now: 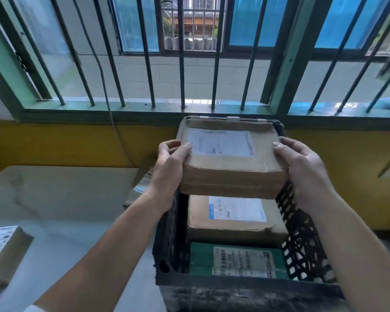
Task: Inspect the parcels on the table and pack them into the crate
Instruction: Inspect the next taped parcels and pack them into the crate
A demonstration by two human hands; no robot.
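A brown cardboard parcel with a white label on top is held above the far end of the black plastic crate. My left hand grips its left side and my right hand grips its right side. Inside the crate lie a second brown parcel with a blue-edged label and, nearer to me, a green parcel with a white label. The held parcel hides the crate's far end.
The crate stands at the right end of a pale marble-look table. Another brown parcel lies left of the crate, partly behind my left arm. A small labelled box sits at the table's left edge. A barred window and yellow wall stand behind.
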